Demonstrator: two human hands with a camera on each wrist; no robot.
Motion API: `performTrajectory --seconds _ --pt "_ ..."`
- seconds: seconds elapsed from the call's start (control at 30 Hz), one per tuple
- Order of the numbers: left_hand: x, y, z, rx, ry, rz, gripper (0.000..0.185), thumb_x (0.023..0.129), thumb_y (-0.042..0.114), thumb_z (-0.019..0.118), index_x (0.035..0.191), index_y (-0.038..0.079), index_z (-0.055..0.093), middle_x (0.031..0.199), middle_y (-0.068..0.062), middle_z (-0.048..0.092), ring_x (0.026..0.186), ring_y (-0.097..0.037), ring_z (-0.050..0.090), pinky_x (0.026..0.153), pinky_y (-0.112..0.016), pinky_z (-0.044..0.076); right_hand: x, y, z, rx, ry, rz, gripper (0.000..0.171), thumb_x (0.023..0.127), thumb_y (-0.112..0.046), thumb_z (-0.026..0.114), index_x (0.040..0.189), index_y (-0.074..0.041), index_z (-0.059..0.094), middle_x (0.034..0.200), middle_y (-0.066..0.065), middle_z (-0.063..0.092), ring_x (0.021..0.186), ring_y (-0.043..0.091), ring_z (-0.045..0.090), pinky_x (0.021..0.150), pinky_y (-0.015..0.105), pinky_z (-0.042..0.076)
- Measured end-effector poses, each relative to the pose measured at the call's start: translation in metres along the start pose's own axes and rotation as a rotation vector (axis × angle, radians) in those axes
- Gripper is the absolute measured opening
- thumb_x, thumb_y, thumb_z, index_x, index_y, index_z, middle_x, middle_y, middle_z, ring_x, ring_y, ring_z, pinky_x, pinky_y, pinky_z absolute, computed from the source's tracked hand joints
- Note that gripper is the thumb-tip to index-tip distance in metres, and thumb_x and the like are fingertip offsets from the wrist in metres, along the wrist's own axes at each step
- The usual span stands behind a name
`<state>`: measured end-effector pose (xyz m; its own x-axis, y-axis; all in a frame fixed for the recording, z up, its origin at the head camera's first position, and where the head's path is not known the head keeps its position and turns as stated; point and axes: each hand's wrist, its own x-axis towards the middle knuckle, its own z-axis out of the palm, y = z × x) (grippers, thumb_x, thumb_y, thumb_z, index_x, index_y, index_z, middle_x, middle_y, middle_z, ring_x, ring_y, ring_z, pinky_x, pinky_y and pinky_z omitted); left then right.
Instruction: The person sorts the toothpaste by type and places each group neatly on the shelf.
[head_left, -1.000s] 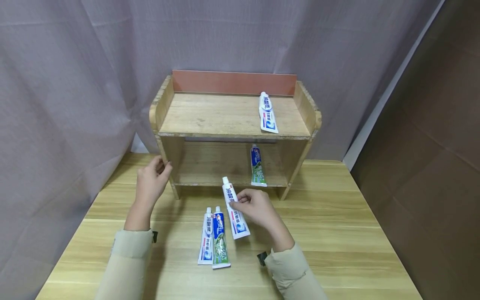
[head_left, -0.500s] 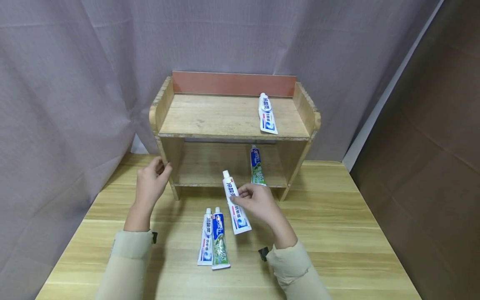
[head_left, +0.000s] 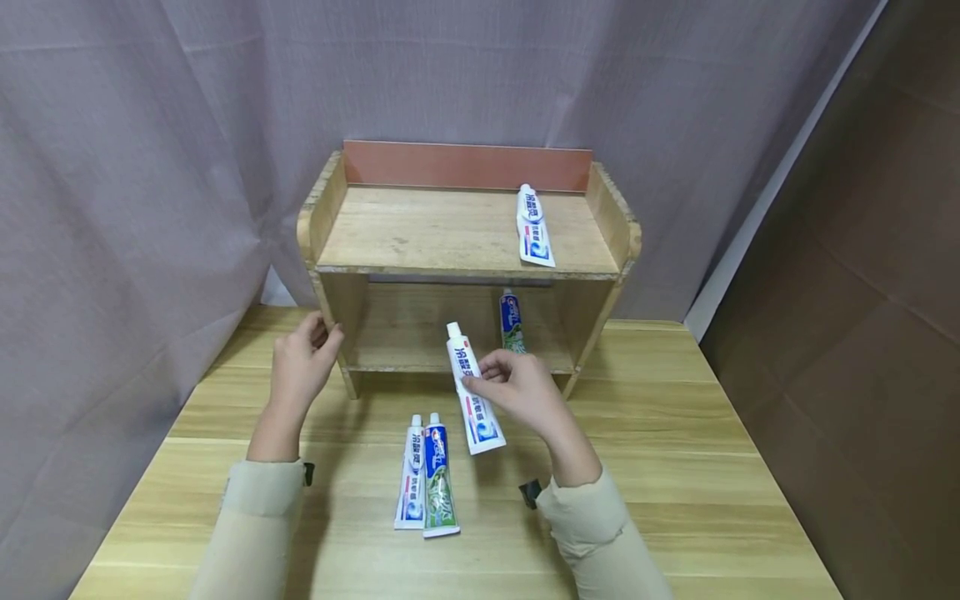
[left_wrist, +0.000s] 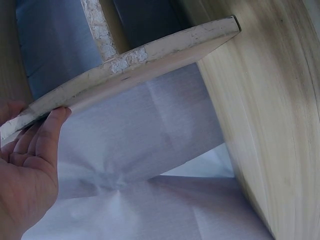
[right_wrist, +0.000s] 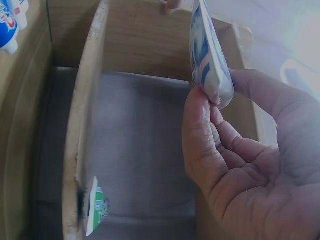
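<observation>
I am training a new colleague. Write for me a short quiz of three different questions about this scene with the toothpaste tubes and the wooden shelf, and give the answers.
1. True or false: the right hand pinches a white toothpaste tube lifted off the table.
2. How many tubes lie side by side on the table? A) one B) two C) four
3. Fill in: the left hand touches the left side panel of the wooden ____.

Key
1. True.
2. B: a white tube and a blue-green tube.
3. Shelf. One tube lies on its top board and another on its lower board.
</observation>
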<state>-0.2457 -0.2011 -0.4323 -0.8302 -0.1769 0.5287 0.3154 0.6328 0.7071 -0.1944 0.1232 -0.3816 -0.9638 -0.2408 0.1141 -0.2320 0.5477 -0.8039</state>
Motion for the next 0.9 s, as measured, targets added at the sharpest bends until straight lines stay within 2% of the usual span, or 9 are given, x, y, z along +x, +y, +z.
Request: performTrajectory --seconds 0.33,0.7,0.9 --pt "-0.001 0.002 -0.001 0.002 -0.014 -0.014 0.025 0.096 0.019 0.064 0.109 -0.002 0.070 0.105 -0.025 0.072 0.100 -0.037 0.072 0.083 -0.044 0.061 0.005 -0.012 -0.004 0.012 0.004 -0.019 0.025 0.084 -0.027 0.082 0.096 -0.008 0.072 0.086 0.001 0.070 0.076 0.017 0.066 0.068 0.030 0.060" --pt "-0.001 0.001 -0.001 -0.001 -0.013 -0.001 0.025 0.097 0.019 0.064 0.109 -0.002 0.070 0.106 -0.024 0.072 0.100 -0.037 0.072 0.082 -0.045 0.061 0.015 -0.047 -0.024 -0.049 0.030 -0.121 0.025 0.085 -0.028 0.082 0.095 -0.008 0.072 0.084 0.000 0.070 0.076 0.016 0.065 0.066 0.030 0.059" --pt "-0.001 0.001 -0.001 0.010 -0.006 0.004 0.023 0.096 0.019 0.064 0.108 0.000 0.070 0.105 -0.022 0.073 0.099 -0.036 0.072 0.081 -0.045 0.062 0.020 -0.062 -0.033 -0.063 0.031 -0.142 0.026 0.086 -0.032 0.080 0.097 -0.010 0.071 0.085 -0.001 0.070 0.076 0.016 0.065 0.065 0.030 0.059"
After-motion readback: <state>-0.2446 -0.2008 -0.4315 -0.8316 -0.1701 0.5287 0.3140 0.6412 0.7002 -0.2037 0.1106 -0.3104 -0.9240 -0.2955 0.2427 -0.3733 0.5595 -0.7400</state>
